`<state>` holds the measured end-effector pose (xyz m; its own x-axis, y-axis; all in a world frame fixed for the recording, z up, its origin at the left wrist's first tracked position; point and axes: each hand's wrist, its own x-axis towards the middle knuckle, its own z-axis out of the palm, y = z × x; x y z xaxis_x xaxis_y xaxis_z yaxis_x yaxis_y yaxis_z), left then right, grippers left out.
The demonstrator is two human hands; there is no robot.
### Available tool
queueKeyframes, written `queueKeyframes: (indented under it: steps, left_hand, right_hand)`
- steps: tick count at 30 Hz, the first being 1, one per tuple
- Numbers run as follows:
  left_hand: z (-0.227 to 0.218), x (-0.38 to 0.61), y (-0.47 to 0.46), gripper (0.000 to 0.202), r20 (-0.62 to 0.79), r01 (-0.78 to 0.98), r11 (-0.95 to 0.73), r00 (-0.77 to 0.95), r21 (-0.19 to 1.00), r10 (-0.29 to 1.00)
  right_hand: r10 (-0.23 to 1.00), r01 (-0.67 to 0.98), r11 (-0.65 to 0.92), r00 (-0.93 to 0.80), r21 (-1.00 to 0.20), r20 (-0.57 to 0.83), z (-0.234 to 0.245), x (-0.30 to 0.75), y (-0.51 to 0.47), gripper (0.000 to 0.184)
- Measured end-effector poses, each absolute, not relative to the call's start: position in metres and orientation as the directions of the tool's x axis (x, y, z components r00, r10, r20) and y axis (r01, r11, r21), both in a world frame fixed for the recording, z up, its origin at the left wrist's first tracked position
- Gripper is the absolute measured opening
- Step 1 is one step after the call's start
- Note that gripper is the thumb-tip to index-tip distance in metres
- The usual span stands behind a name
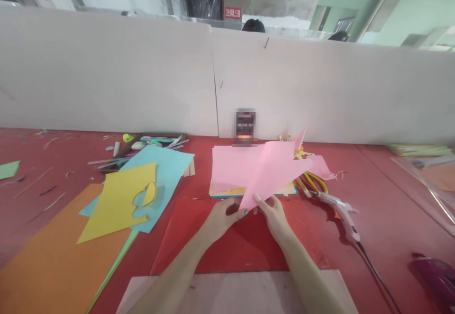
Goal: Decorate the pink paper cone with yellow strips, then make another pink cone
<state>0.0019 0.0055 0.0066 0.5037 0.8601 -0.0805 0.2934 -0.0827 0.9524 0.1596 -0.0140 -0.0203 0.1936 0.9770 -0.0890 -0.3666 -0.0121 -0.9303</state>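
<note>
A bent pink sheet is held over the far edge of a red mat, seemingly partway shaped, with no finished form showing. The left hand pinches its near corner; the right hand grips beside it, thumb on top. Both forearms reach across the mat's near edge. Left of the mat, a yellow sheet is already cut; right lies a glue gun.

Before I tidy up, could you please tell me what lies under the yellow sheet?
Beneath the yellow sheet lie a blue sheet, also showing through its cut-out, and an orange sheet; anything fully covered cannot be seen.
</note>
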Motion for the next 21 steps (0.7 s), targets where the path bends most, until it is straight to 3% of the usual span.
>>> queueKeyframes:
  steps: [14,21]
  left_hand:
    - [0.004,0.001,0.005,0.029,-0.129,0.281,-0.043,0.564,0.959,0.816]
    - [0.006,-0.002,0.008,0.026,0.027,0.350,-0.178,0.396,0.920,0.918]
  right_hand:
    - [0.974,-0.366,-0.006,0.208,-0.931,-0.088,-0.022,0.159,-0.013,0.026]
    - [0.992,-0.384,0.070,0.127,-0.921,0.022,-0.012,0.158,-0.013,0.048]
